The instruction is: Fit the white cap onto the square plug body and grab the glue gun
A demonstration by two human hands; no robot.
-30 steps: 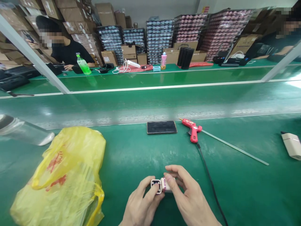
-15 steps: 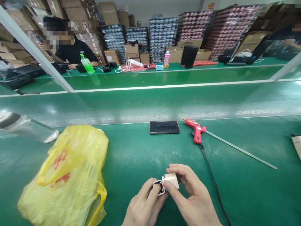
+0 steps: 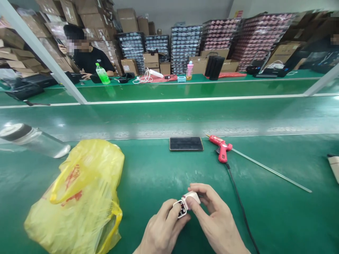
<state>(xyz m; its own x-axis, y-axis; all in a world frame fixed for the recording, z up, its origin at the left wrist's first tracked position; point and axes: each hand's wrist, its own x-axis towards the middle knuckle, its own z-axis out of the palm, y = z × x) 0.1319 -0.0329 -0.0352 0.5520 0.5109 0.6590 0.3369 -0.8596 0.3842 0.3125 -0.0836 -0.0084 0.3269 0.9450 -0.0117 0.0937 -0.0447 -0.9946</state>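
Note:
Near the bottom middle, my left hand (image 3: 164, 225) grips a small white-rimmed casing (image 3: 184, 213) whose end shows a dark inside with small reddish parts. My left fingertips cover part of that end. Thumb and fingers of my right hand (image 3: 215, 218) are closed on a small white block-like cover (image 3: 193, 196), held tilted. The cover's near edge meets the casing; whether the two are joined cannot be made out. Beyond my hands, a black-screened phone (image 3: 186, 144) lies flat on the green tabletop (image 3: 148, 165).
A red glue gun (image 3: 221, 147) with a long clear glue stick (image 3: 272, 170) and black cord (image 3: 239, 201) lies right. Left are a yellow plastic bag (image 3: 87, 176) and a clear bottle (image 3: 43, 141) on its side. A person (image 3: 92, 58) sits across the bench.
The white cover in my right hand has tilted, its right end higher. My hands stay close together in nearly the same place. The whole view has shifted slightly.

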